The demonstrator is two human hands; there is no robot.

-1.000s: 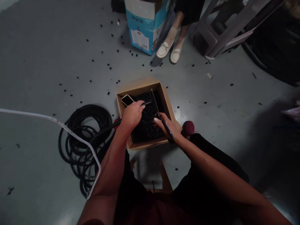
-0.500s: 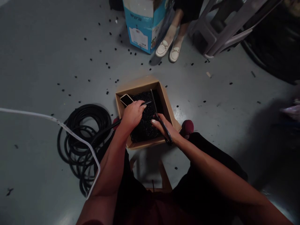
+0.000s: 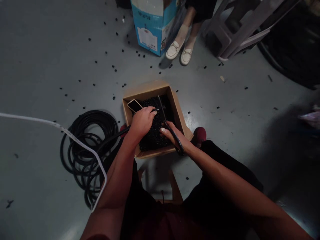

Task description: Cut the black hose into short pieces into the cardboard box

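Observation:
A black ribbed hose [image 3: 115, 135] runs under my left forearm, and my left hand [image 3: 143, 120] is closed around it near its free end. My right hand [image 3: 172, 132] grips dark-handled scissors [image 3: 180, 148]. Their blade lies across the hose, with a short bit of its tip showing beyond the blade. Both hands are over an open cardboard box [image 3: 153, 154] that holds a heap of small black pieces [image 3: 153, 138]. A flat black rectangle with a light rim, like a phone [image 3: 134, 106], leans in the box's far left corner.
Coiled black hose [image 3: 92, 115] lies on the floor at the left, and a white cable [image 3: 82, 142] crosses in front. Beyond stand a blue carton [image 3: 147, 25], a person's feet in white shoes [image 3: 186, 56] and a grey plastic stool [image 3: 227, 41]. Small black bits dot the floor.
The scissors' blade has shifted slightly left onto the hose, whose tip now shows past the blade. My left hand keeps its hold in nearly the same place.

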